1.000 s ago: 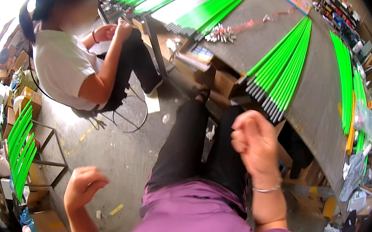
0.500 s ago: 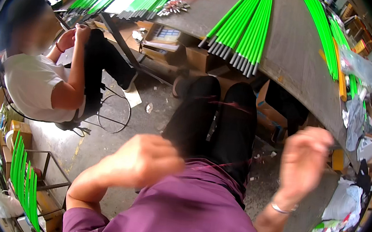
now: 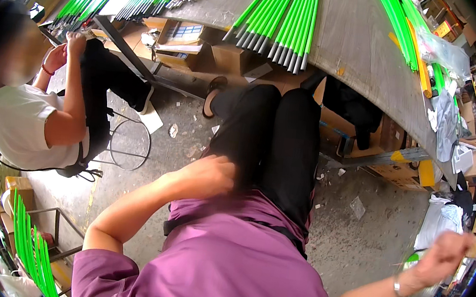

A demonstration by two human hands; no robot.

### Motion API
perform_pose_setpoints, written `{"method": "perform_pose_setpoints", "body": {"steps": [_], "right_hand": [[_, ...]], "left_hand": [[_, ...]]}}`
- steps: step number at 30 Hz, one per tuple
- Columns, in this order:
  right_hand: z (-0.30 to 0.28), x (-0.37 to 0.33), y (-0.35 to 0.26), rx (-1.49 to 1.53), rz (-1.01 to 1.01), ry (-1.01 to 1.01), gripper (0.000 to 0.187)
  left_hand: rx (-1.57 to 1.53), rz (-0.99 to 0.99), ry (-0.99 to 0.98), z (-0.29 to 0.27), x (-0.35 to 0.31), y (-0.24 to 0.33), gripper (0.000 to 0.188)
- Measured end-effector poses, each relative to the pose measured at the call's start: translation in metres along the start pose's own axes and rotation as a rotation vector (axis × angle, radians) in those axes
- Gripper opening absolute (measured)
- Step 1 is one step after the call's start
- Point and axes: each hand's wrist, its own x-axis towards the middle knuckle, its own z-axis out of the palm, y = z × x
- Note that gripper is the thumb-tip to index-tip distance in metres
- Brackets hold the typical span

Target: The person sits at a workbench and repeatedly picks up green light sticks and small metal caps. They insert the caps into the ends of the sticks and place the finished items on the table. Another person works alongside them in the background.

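1. The left hand (image 3: 207, 175) rests on the left thigh of the black trousers (image 3: 273, 146); its fingers are blurred, so whether they are curled or flat cannot be told.
2. The right hand (image 3: 442, 255) is flung out to the right rim, fingers bunched together, too smeared to show anything held.
3. Half a second ago both hands were raised in front of the lap.
4. Farther off, a bundle of green rods (image 3: 282, 16) lies on the grey table (image 3: 350, 38), untouched.
5. A seated co-worker (image 3: 30, 119) is at the left.
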Motion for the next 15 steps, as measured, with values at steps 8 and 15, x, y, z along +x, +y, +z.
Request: {"method": "perform_pose_setpoints", "body": {"steps": [8,15], "right_hand": [[0.029,-0.027,0.273,-0.709,1.172,-0.454,0.036],[0.006,-0.022,0.28,-0.32,1.348,-0.255,0.04]], "left_hand": [[-1.728,-0.189,0.208,-0.068,0.05,0.065,0.039],[-1.801,0.037,0.345,-0.067,0.066,0.038,0.062]]}}
